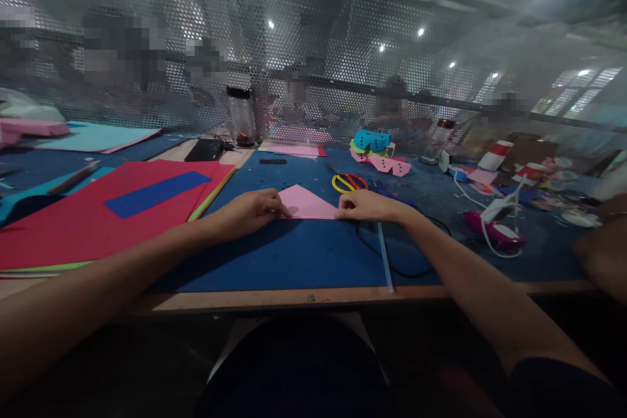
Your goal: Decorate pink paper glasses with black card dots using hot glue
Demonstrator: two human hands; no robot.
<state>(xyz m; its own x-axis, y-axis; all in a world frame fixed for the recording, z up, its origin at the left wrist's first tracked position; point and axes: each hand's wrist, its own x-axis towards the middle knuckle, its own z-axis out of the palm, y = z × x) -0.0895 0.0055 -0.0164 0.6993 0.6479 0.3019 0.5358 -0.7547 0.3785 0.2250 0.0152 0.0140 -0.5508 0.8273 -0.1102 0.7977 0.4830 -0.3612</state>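
Observation:
A pink paper (307,202), folded to a triangle with its peak pointing away from me, lies on the blue mat (294,255). Its straight edge faces me. My left hand (255,210) pinches the left corner with curled fingers. At the right corner, my right hand (367,205) pinches the paper between thumb and fingers. Both corners are partly hidden by my fingertips. Just beyond my right hand rest scissors (350,183) with yellow and red handles.
Red sheets (73,222) with a blue strip (157,194) lie left. Cut paper pieces (372,142) and a glass jar (240,116) stand behind. A glue gun (494,230) with its cord, a clear strip (385,258) and another person's arm (605,248) are right.

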